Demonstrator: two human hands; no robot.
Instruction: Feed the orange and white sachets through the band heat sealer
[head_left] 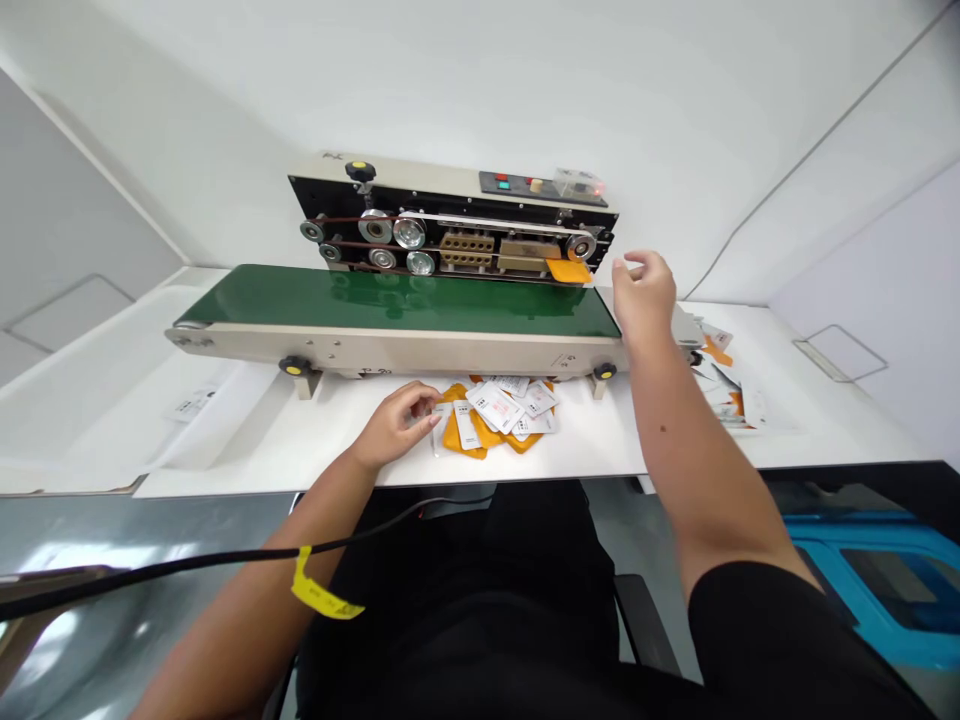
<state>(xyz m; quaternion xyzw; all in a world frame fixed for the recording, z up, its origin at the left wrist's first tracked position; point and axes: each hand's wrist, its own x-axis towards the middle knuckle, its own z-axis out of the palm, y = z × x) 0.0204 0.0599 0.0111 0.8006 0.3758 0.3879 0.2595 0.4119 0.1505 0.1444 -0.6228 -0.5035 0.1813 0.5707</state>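
Observation:
My left hand point(401, 425) is at the left edge of a small pile on the table, its thumb and curled fingers closed around the edge of a whitish sachet point(440, 437). Orange pouches point(474, 448) and white printed sachets point(496, 406) make up that pile. Raised beside the right end of a band sealing machine point(450, 205), my right hand point(645, 295) has loosely bent fingers, with a gap between thumb and forefinger and nothing visible in them. An orange pouch point(568, 271) sticks out of the machine's right-hand rollers, a little left of that hand.
A green conveyor belt point(405, 300) runs along the machine's front. Left of it lies a white tray point(82, 400). More sachets and orange pieces point(724, 385) are heaped at the right. A black cable point(225, 562) with a yellow tag crosses below the table edge.

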